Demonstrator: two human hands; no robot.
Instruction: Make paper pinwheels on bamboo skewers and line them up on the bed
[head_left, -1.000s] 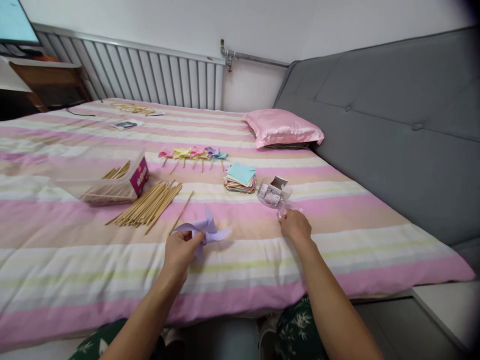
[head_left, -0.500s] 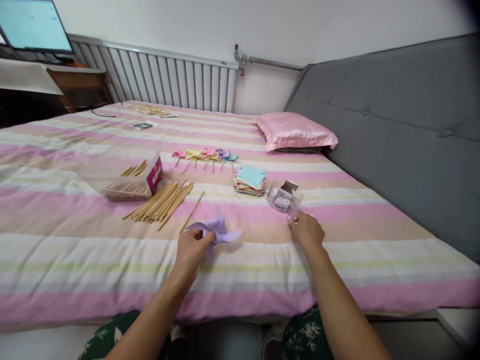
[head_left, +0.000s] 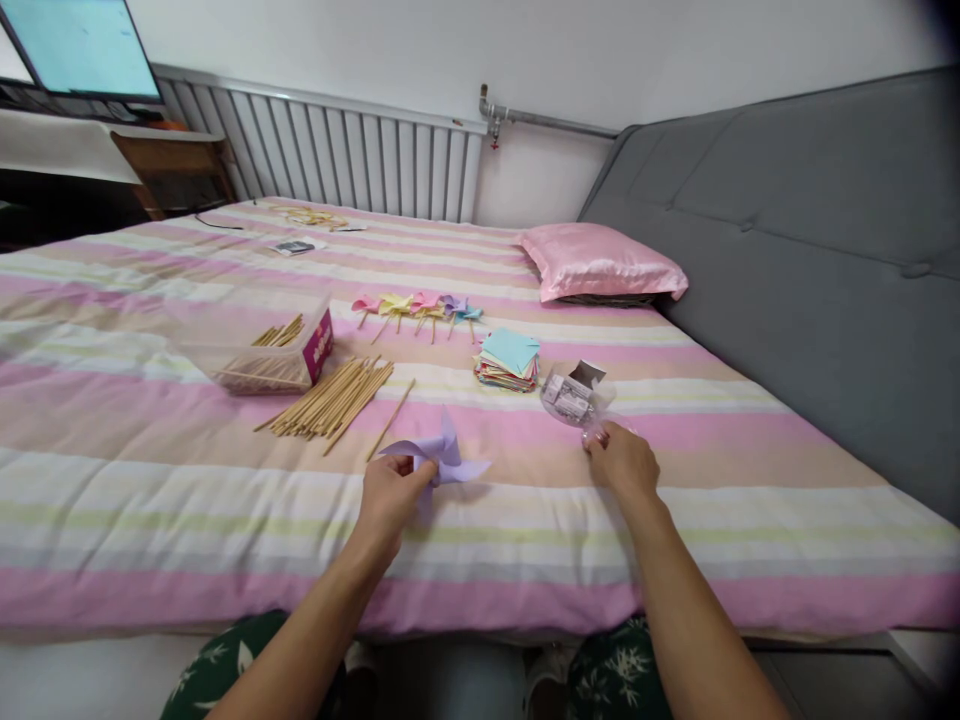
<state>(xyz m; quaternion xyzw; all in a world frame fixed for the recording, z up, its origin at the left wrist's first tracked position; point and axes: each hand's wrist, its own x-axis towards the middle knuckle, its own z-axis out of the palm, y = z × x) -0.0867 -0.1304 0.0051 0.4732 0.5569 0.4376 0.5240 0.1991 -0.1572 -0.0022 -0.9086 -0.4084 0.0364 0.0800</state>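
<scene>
My left hand (head_left: 394, 492) pinches a purple paper pinwheel (head_left: 448, 462) at its middle, just above the bedspread. To the right, my right hand (head_left: 622, 462) has its fingers drawn together at the near edge of a clear plastic bag (head_left: 576, 395) with small packets inside; what the fingertips hold is too small to make out. A single wooden stick (head_left: 390, 420) lies beyond my left hand, beside a pile of wooden sticks (head_left: 330, 403). A stack of coloured paper squares (head_left: 508, 358), light blue on top, sits left of the bag.
Several finished pinwheels on sticks (head_left: 420, 306) lie in a row farther back. A clear plastic box (head_left: 274, 372) holding more sticks stands at left. A pink pillow (head_left: 604, 262) rests by the grey headboard (head_left: 810, 230). The striped bedspread (head_left: 525, 540) is slightly wrinkled.
The whole view has shifted slightly, moving everything a little to the right. Both hands keep about the same places relative to the pinwheel and the bag.
</scene>
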